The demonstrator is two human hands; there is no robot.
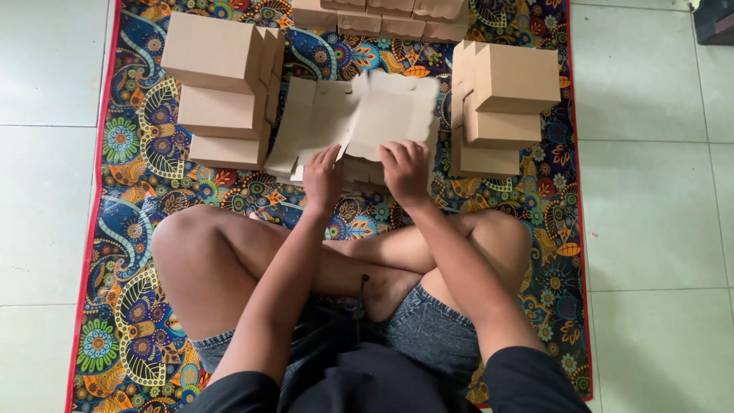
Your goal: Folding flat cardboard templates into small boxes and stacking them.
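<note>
1. Patterned multicoloured fabric mat (130,229) with a red border lies under everything, on pale floor tiles.
2. Brown folded cardboard boxes stand stacked left of the left hand (218,88), right of the right hand (505,107), and beyond both (382,17), partly cut off.
3. Flat unfolded tan cardboard box blank (355,118) lies just ahead, long axis running left-right.
4. Left hand (323,180) and right hand (405,170) press its near edge, fingers spread; fingertip grip unclear.

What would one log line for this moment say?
left hand: on flat cardboard blank | right hand: same | folded boxes: stacked beside
</note>
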